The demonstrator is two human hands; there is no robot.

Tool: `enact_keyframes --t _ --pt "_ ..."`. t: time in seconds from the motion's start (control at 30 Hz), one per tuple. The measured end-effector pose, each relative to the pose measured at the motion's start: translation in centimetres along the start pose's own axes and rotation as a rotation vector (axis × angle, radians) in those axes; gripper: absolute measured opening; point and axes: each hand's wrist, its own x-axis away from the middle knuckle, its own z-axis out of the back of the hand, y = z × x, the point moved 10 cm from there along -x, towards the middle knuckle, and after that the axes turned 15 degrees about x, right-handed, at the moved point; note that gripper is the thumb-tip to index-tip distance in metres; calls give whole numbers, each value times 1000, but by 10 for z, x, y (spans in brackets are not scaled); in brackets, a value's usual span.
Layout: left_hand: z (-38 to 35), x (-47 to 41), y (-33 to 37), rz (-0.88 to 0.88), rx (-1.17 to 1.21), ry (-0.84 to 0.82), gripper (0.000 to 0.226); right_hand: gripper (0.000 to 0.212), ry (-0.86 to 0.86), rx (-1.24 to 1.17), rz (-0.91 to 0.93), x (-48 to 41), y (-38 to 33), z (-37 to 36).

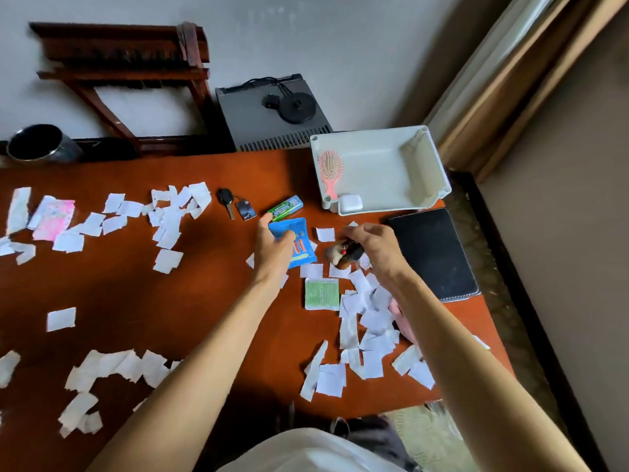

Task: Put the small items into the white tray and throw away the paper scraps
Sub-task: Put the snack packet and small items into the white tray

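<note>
My left hand (274,248) pinches the blue packet (304,247); my right hand (372,245) curls round a small dark trinket (340,255).

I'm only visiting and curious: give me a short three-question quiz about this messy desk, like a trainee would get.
1. True or false: the brush lies in the tray.
2. What does the left hand hold? A) blue packet B) key C) notebook
3. Fill in: the gum lies on the ____, outside the tray.
Key: 1 true; 2 A; 3 table.
</note>
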Motion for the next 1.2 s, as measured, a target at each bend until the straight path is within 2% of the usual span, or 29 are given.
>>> enact_keyframes --t 0.1,0.2,0.37,0.43,0.67,0.97,1.13,1.2 --pt "-33 -10 11 -20 35 -12 44 25 39 -195 -21 -23 2 28" --pt "-68 -20 21 -30 33 -20 43 33 6 -311 -78 -49 9 52" --pt "-117 -47 30 -21 33 13 43 20 -104 -458 -101 -93 10 79" --pt "-133 -59 34 -26 16 34 40 21 -151 -462 -91 -111 7 87" --pt "-167 -111 38 -28 -30 99 39 21 -43 -290 -202 -185 21 116" --pt "-168 -148 26 -16 -109 127 37 20 -184 104 -278 -237 49 88" --pt "-170 -154 23 -15 -128 118 41 21 -140 139 -320 -246 61 90" --pt "-171 -155 21 -13 -128 111 41 13 -90 221 -292 -249 59 92"
